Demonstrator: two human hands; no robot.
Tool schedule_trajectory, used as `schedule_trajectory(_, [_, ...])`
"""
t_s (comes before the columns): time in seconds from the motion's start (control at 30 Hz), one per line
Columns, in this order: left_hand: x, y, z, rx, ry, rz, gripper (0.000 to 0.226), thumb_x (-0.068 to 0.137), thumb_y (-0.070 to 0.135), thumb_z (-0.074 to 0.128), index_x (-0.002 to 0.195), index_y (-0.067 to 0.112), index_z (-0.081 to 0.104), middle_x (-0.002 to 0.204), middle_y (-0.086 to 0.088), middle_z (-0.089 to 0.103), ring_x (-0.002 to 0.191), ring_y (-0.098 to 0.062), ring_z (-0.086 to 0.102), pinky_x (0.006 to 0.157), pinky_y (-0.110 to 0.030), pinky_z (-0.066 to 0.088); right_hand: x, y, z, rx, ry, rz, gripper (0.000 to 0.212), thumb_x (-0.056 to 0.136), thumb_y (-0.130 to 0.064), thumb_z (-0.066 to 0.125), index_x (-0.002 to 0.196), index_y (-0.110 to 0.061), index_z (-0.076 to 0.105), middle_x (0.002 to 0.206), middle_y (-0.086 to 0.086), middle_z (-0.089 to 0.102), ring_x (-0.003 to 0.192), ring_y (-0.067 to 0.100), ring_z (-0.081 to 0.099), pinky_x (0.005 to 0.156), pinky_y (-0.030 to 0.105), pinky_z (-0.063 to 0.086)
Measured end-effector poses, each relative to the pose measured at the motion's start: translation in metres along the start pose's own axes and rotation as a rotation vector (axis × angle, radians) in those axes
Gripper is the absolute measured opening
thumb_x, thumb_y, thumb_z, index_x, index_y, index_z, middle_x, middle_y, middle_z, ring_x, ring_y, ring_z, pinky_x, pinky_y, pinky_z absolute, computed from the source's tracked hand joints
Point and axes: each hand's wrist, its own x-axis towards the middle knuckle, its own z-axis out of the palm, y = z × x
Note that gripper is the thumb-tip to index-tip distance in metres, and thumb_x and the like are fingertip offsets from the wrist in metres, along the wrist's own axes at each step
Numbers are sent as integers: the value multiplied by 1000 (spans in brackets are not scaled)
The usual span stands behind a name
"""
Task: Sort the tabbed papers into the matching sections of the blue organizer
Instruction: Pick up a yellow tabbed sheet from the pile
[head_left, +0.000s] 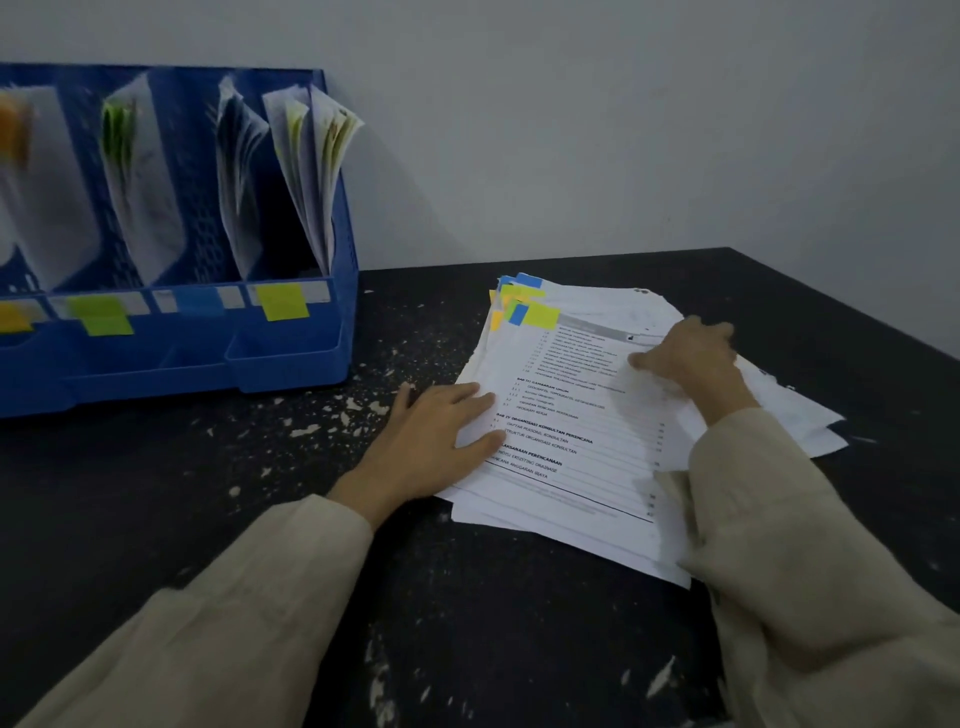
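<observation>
Your dark table (519, 649) carries the blue organizer (291, 364) at far left, its four sections already holding papers behind colour labels. Right of it lies the unsorted stack of tabbed papers (571, 441). Your left hand (436, 441) rests flat on its near-left edge, fingers relaxed. Your right hand (685, 353) sits on the far side; it seems to pinch a sheet, though blur hides it. You are choosing the next sheet: read its yellow tab (543, 315), then lift it alone.
</observation>
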Motion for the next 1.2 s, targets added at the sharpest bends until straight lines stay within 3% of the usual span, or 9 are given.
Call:
schedule_trajectory(0.17, [-1, 2, -2, 32, -51, -6, 62, 89, 64, 37, 145, 37, 29, 155, 10, 20, 142, -7, 14, 116, -48, -10, 7, 3, 5, 61, -62, 77, 76, 81, -54, 63, 134, -6, 40, 140, 19, 33, 129, 33, 34, 99, 40, 36])
schedule_trajectory(0.53, [-1, -1, 1, 114, -117, 0, 79, 73, 83, 19, 144, 51, 16, 156, 12, 11, 142, -10, 9, 114, -54, -13, 5, 14, 4, 67, 53, 167, 91, 78, -57, 65, 138, 0, 30, 139, 20, 29, 129, 33, 29, 100, 42, 33])
schedule_trajectory(0.63, [0, 0, 0, 125, -118, -1, 78, 72, 80, 17, 145, 50, 14, 156, 12, 10, 143, -11, 8, 114, -55, -12, 6, 17, 2, 121, 118, 136, 77, 83, -44, 66, 136, -1, 33, 139, 23, 33, 129, 38, 33, 103, 48, 32])
schedule_trajectory(0.7, [0, 0, 1, 124, -114, 7, 82, 69, 84, 15, 144, 50, 13, 156, 11, 11, 143, -12, 9, 114, -54, -13, 9, 19, 1, 148, 253, 60, 46, 88, -26, 62, 123, -1, 46, 130, 24, 46, 121, 40, 44, 99, 49, 37])
schedule_trajectory(0.77, [0, -1, 2, 121, -102, 15, 88, 64, 86, 9, 144, 50, 13, 156, 11, 12, 142, -12, 10, 114, -54, -13, 9, 18, 0, 227, 362, -19, 14, 90, -13, 55, 101, -3, 57, 111, 22, 60, 104, 40, 57, 86, 41, 45])
schedule_trajectory(0.83, [0, -2, 3, 114, -94, 16, 91, 63, 85, 6, 145, 48, 13, 156, 11, 12, 142, -11, 10, 114, -54, -12, 7, 14, 1, 301, 429, -59, 13, 92, -11, 52, 98, -2, 60, 103, 19, 63, 96, 37, 61, 75, 34, 43])
schedule_trajectory(0.93, [0, -2, 2, 108, -94, 15, 92, 63, 85, 6, 146, 46, 12, 156, 11, 13, 142, -10, 11, 114, -54, -12, 3, 10, -1, 389, 553, -63, 19, 96, -14, 49, 111, -3, 55, 108, 16, 63, 99, 33, 60, 74, 33, 41])
schedule_trajectory(1.03, [0, -3, 2, 104, -91, 15, 93, 64, 84, 6, 147, 43, 10, 155, 10, 15, 141, -11, 14, 115, -54, -10, 3, 11, -5, 631, 640, -90, 20, 98, -15, 46, 115, -5, 50, 103, 10, 60, 92, 23, 57, 72, 26, 38])
schedule_trajectory(1.2, [-1, -1, -1, -70, -12, 6, 76, 85, 73, 27, 149, 36, 8, 154, 10, 19, 141, -10, 20, 116, -49, -9, 9, 7, -5, 1070, 471, -255, 5, 94, -12, 50, 98, -12, 46, 80, -10, 49, 72, 4, 46, 59, 11, 38])
